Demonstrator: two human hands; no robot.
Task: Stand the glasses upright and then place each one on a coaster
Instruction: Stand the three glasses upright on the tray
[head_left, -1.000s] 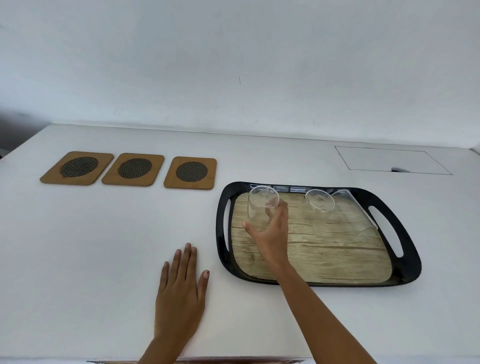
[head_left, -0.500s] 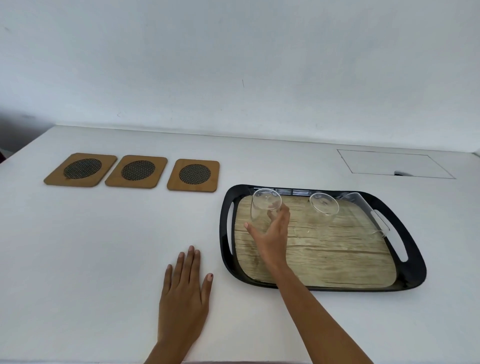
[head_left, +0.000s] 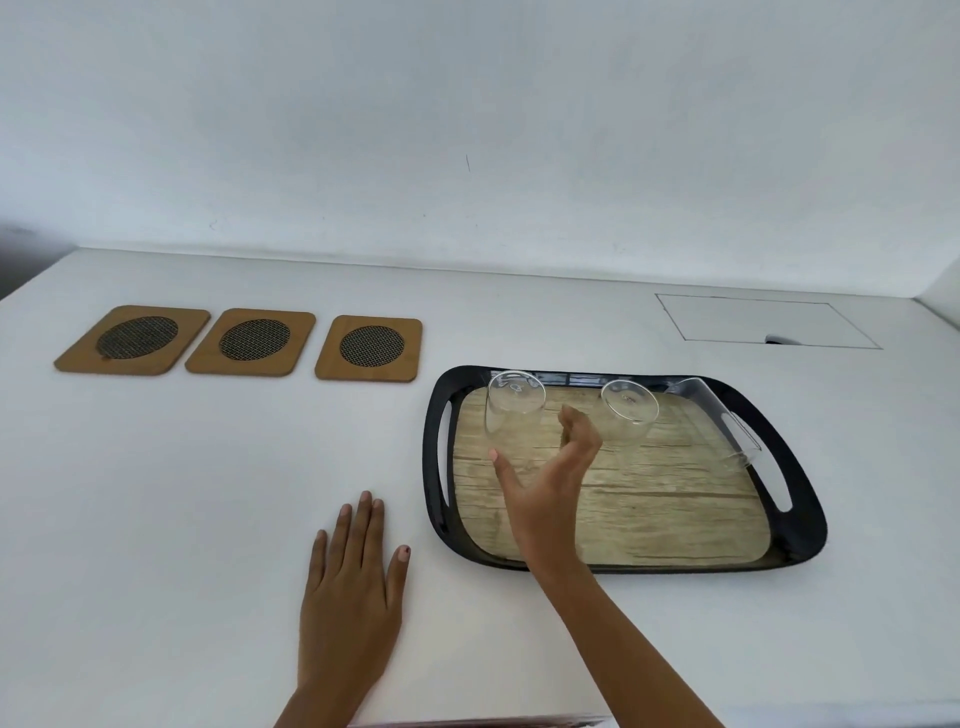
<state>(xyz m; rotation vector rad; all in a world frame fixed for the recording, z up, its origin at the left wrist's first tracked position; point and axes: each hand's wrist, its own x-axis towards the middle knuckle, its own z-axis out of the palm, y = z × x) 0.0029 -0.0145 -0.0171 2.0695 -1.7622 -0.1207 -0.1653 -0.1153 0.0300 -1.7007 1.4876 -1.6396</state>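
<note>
Three clear glasses are in a black tray with a wood-look floor. The left glass stands upright at the tray's back left corner. The middle glass lies tipped with its mouth toward me. Along the tray's right side the right glass lies on its side. My right hand is just in front of the upright glass, thumb and fingers spread, no longer gripping it. My left hand rests flat on the table, left of the tray. Three bamboo coasters with dark mesh centres lie in a row at the back left.
The white table meets a white wall at the back. A rectangular hatch outline with a small notch is set into the table behind the tray. Bare table surface separates the coasters from the tray.
My right hand held the left glass in the earlier frames; now its fingers have opened and drawn slightly back, leaving the glass upright in the tray. The left hand stays flat.
</note>
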